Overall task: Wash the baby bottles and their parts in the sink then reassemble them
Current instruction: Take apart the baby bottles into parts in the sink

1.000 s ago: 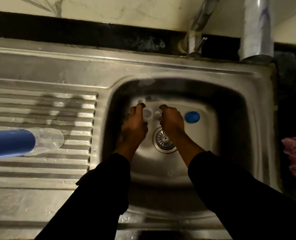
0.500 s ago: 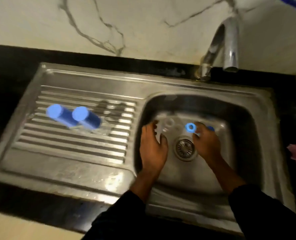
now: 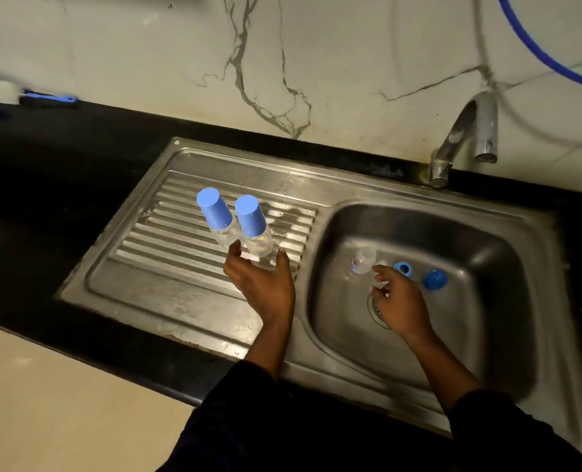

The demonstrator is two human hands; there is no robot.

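Sink basin: clear bottle, blue ring, blue cap

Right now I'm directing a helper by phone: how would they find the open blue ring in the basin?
Start at the steel sink basin right of the ribbed drainboard. On its floor, behind the drain, lie a small clear bottle, then two blue parts. The blue ring is the middle piece, by the right hand fingertips; unlike the closed blue cap farther right, it is hollow.
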